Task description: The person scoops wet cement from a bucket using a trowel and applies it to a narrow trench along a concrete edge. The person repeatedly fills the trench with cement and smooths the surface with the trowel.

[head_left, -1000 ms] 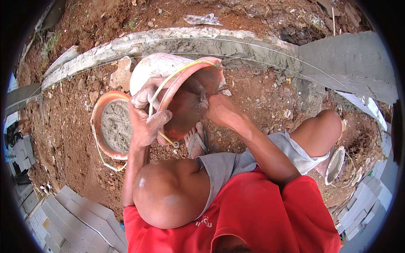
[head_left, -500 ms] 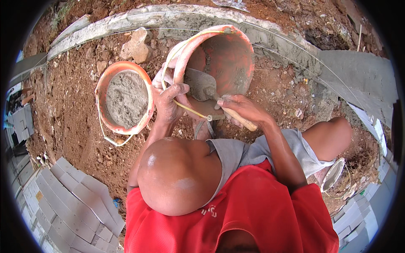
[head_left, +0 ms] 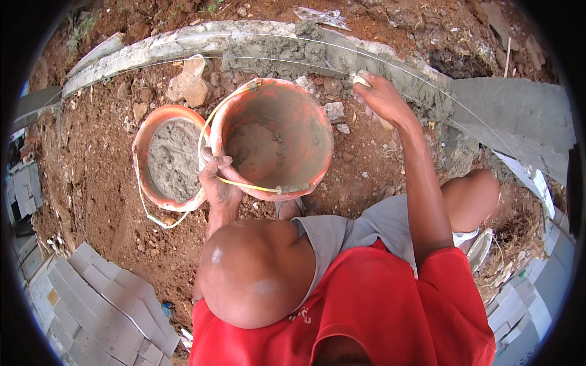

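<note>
Since the earlier frame, the right hand (head_left: 386, 100) has gone from the mouth of the bucket out to the far side, by the wall. The round orange-red plastic bucket (head_left: 308, 116) has tipped back and now sits more upright. A bumpy lump of wet grey cement (head_left: 310, 44) now shows on the long, low grey wall (head_left: 137, 56) at the far side.

The right hand is closed tight around the pale wooden handle of a trowel (head_left: 362, 80); its blade is hard to see. The left hand (head_left: 220, 186) grips the left edge of the bucket, next to its yellow bendy handle (head_left: 244, 184). The bucket is in the middle, in front of the knees, with grey smears inside. Just left of it is a smaller-looking orange bucket (head_left: 141, 143) with grey cement in it. A big tan stone (head_left: 190, 85) lies beyond both, near the wall.
</note>
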Action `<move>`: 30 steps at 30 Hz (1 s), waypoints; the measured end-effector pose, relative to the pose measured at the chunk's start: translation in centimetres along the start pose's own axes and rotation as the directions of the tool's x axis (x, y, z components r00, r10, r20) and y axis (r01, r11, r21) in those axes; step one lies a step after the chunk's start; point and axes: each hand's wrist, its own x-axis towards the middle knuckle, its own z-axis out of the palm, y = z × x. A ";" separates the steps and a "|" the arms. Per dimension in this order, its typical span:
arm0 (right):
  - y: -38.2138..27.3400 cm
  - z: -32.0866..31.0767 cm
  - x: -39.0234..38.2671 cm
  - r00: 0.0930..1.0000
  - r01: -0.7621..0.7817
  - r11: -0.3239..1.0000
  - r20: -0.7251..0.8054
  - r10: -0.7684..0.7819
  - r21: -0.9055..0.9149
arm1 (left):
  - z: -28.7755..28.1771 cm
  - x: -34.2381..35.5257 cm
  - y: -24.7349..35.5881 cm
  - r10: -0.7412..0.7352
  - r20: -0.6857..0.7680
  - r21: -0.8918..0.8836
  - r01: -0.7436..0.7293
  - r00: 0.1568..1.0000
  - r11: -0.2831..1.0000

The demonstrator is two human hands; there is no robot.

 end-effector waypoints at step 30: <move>-2.7 15.9 -3.6 0.939 0.326 0.934 0.164 -0.302 -0.147 | 1.7 13.4 1.4 -0.093 0.393 0.276 -0.021 0.915 0.961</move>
